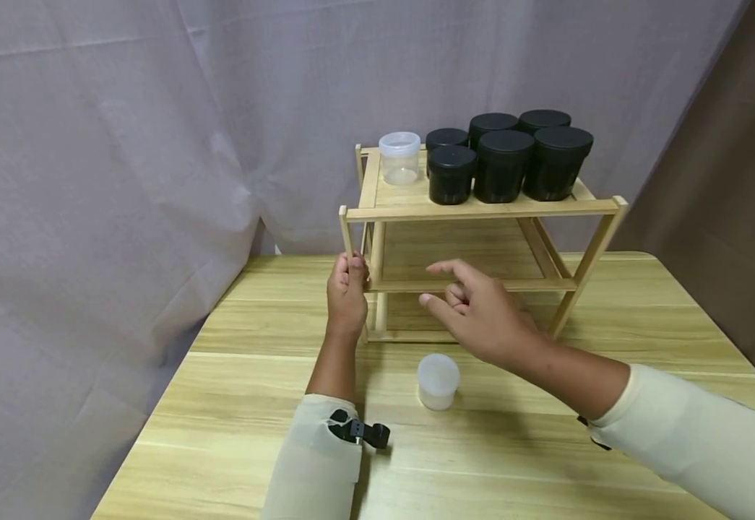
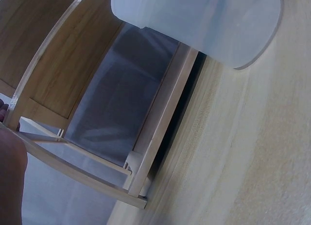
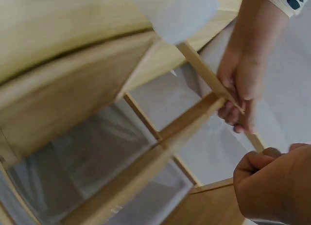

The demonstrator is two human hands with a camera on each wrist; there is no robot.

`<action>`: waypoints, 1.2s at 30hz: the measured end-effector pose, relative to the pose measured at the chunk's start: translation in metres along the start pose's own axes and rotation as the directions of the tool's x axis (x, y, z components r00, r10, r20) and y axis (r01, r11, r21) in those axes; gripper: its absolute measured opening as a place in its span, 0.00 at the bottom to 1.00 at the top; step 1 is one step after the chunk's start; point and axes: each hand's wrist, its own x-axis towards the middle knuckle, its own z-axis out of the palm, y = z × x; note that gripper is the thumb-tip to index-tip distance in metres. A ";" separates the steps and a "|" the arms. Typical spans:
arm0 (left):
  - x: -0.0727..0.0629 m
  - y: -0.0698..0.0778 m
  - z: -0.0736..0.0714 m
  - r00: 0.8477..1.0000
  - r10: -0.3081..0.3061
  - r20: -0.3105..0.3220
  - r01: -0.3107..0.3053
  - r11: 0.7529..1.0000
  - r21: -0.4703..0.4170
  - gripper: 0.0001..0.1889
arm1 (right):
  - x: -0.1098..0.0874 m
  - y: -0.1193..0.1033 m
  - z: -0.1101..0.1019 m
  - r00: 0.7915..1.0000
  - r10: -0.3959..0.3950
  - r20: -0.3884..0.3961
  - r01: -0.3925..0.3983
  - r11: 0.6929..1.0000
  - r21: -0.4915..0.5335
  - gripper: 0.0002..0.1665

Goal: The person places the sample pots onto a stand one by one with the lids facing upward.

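Note:
My left hand grips the left front post of a light wooden shelf rack, near its middle tier. Empty and raised, my right hand is in front of the rack, its index finger and thumb spread apart and the other fingers bent in. A small translucent white-lidded jar stands on the table below my right hand; the left wrist view shows the jar large and close. The right wrist view catches my left hand on the post, with part of my right hand lower down.
On the rack's top tier stand several black lidded jars, with a clear jar at their left. The wooden table runs beneath everything. A grey curtain hangs behind, and a brown surface rises at the right.

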 end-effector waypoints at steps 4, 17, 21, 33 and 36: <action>0.000 0.001 0.000 1.000 -0.008 0.009 0.008 1.000 0.009 0.30 | -0.005 0.021 0.006 0.999 -0.035 -0.042 0.034 0.999 -0.007 0.21; 0.000 0.000 -0.001 1.000 0.009 0.021 -0.009 1.000 -0.002 0.35 | -0.017 0.084 0.028 0.995 0.066 0.074 -0.073 0.993 0.092 0.26; 0.000 0.001 0.000 1.000 0.011 0.017 -0.011 1.000 -0.009 0.28 | -0.020 0.093 0.026 0.990 0.095 0.101 -0.099 0.994 0.042 0.29; 0.001 -0.002 0.000 1.000 0.007 0.007 -0.006 1.000 -0.006 0.30 | -0.026 0.115 0.020 0.959 0.080 0.270 -0.095 0.995 0.040 0.38; 0.000 -0.002 0.000 1.000 0.012 0.002 -0.012 1.000 -0.002 0.32 | -0.026 0.116 0.020 0.946 0.081 0.313 -0.103 0.993 0.056 0.41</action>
